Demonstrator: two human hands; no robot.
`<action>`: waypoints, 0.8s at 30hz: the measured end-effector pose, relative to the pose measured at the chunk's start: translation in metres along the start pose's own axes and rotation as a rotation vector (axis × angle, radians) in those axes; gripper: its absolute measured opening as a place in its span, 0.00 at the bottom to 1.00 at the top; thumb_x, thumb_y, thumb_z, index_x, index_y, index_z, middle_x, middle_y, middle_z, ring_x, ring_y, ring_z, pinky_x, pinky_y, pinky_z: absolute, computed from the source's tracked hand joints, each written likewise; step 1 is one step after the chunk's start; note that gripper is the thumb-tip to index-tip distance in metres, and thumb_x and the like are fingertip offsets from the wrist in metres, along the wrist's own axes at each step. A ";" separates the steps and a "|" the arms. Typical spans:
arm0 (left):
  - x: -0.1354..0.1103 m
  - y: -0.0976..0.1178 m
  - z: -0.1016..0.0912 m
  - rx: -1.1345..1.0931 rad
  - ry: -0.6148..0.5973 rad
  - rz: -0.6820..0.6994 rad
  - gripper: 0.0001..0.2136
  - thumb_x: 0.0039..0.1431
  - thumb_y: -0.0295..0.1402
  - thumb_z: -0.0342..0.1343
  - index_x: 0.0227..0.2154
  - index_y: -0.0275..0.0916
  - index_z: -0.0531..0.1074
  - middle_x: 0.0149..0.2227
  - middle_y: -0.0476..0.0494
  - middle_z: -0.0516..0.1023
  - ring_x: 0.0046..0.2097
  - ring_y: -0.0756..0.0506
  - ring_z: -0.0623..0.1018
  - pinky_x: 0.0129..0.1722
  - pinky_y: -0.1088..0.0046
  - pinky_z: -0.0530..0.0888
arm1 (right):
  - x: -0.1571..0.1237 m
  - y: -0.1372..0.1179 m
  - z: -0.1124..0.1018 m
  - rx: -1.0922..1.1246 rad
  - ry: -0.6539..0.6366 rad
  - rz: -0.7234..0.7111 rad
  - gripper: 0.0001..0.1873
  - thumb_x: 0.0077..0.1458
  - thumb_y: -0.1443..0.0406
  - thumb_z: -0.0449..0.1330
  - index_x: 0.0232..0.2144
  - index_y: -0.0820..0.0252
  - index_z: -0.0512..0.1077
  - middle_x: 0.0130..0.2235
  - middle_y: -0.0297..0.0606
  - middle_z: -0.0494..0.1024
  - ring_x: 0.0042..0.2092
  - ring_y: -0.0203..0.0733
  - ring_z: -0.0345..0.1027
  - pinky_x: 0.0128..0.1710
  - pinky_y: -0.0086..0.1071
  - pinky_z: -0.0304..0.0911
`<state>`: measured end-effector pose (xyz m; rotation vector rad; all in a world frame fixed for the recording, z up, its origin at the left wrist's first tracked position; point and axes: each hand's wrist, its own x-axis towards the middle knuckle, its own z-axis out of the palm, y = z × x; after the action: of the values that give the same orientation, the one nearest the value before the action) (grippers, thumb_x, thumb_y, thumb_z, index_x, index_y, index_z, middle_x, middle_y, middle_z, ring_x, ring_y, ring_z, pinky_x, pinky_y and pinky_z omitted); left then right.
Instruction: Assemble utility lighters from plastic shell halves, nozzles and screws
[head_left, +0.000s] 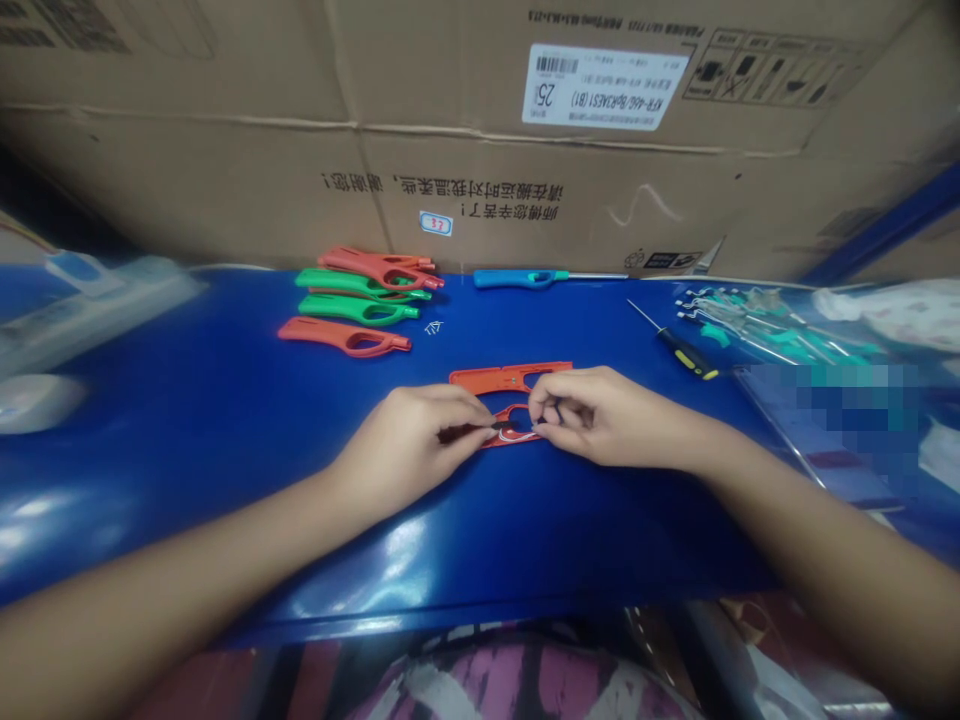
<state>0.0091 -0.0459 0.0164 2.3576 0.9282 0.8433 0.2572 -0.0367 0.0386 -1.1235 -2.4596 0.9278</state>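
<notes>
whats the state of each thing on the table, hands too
left hand: pinching the red shell
right hand: pinching the red shell
red shell: held between both hands, partly hidden
orange shell: lying flat, untouched
blue lighter: lying flat, untouched
screwdriver: lying flat, untouched

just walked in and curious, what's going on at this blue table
A person's left hand and right hand pinch a small red plastic lighter-handle shell from either end, low over the glossy blue table. A matching orange shell half lies just behind it. Further back sit a pile of orange and green plastic shells and a blue long-nosed lighter; a black-and-yellow-handled screwdriver lies to the right.
</notes>
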 end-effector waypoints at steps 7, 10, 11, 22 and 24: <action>0.000 -0.001 0.003 0.007 0.047 0.019 0.04 0.60 0.26 0.62 0.35 0.37 0.82 0.36 0.46 0.84 0.37 0.48 0.82 0.38 0.76 0.76 | 0.001 0.003 0.000 -0.017 -0.013 -0.046 0.06 0.55 0.73 0.59 0.33 0.62 0.75 0.29 0.31 0.71 0.26 0.29 0.59 0.27 0.24 0.56; 0.000 -0.001 0.005 0.012 0.047 0.025 0.04 0.60 0.26 0.62 0.35 0.37 0.82 0.36 0.46 0.84 0.37 0.48 0.82 0.38 0.76 0.76 | 0.000 0.003 0.000 -0.017 -0.009 -0.040 0.05 0.55 0.72 0.59 0.32 0.62 0.75 0.30 0.32 0.71 0.26 0.29 0.59 0.27 0.25 0.57; 0.000 -0.002 0.005 0.013 0.045 0.029 0.04 0.60 0.26 0.62 0.35 0.37 0.82 0.36 0.46 0.84 0.37 0.48 0.82 0.38 0.76 0.76 | 0.000 0.003 0.000 -0.018 -0.002 -0.039 0.04 0.56 0.71 0.60 0.32 0.63 0.75 0.30 0.32 0.70 0.26 0.29 0.59 0.26 0.25 0.57; 0.000 -0.001 0.003 0.032 0.054 0.048 0.04 0.60 0.26 0.62 0.35 0.38 0.81 0.36 0.47 0.84 0.37 0.49 0.82 0.38 0.76 0.76 | 0.001 0.006 -0.001 -0.048 -0.015 -0.069 0.07 0.58 0.72 0.58 0.35 0.61 0.77 0.34 0.34 0.75 0.28 0.30 0.61 0.29 0.26 0.57; -0.001 -0.001 0.003 0.032 0.054 0.045 0.04 0.60 0.27 0.62 0.35 0.38 0.81 0.36 0.47 0.84 0.37 0.49 0.82 0.38 0.77 0.76 | 0.001 0.006 -0.001 -0.045 -0.027 -0.062 0.07 0.58 0.72 0.58 0.35 0.62 0.77 0.34 0.35 0.75 0.29 0.31 0.62 0.29 0.26 0.57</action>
<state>0.0105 -0.0465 0.0138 2.4025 0.9194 0.9201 0.2604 -0.0332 0.0353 -1.0495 -2.5340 0.8794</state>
